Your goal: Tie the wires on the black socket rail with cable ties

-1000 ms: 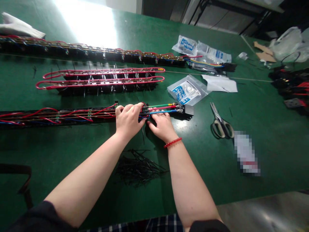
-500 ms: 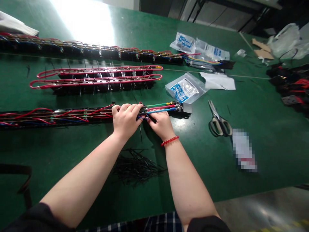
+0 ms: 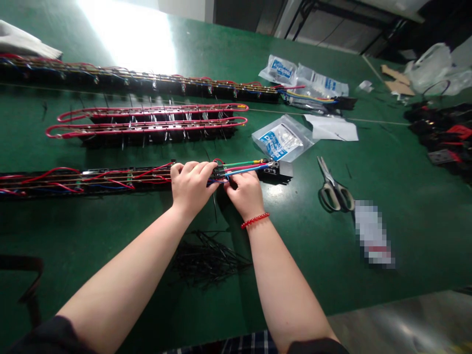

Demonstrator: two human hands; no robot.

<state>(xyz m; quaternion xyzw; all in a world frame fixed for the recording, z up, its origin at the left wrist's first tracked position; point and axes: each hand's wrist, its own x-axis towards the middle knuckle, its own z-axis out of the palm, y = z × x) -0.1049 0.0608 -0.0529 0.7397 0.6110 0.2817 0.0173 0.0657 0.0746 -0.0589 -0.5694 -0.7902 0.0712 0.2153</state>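
Black wired strip [image 3: 110, 184] stretched from the left across the green desk [image 3: 295, 236]
The left hand [image 3: 191, 184] was clamped over the strip near its right end; the right hand [image 3: 245, 192] sat just beside, fingers partly hidden under the blue wire [image 3: 247, 170], its grip impossible to tell; scissors [image 3: 333, 183] lay further right

The green table [image 3: 298, 255] supports a wired strip [image 3: 106, 181] at the left hand [image 3: 191, 189] and right hand [image 3: 245, 193]. Beyond the hands: red-looped assembly [image 3: 155, 126], printed bag [image 3: 282, 138]. Right of the hands: scissors [image 3: 333, 182]. Nearer than the hands: black strands [image 3: 211, 261].
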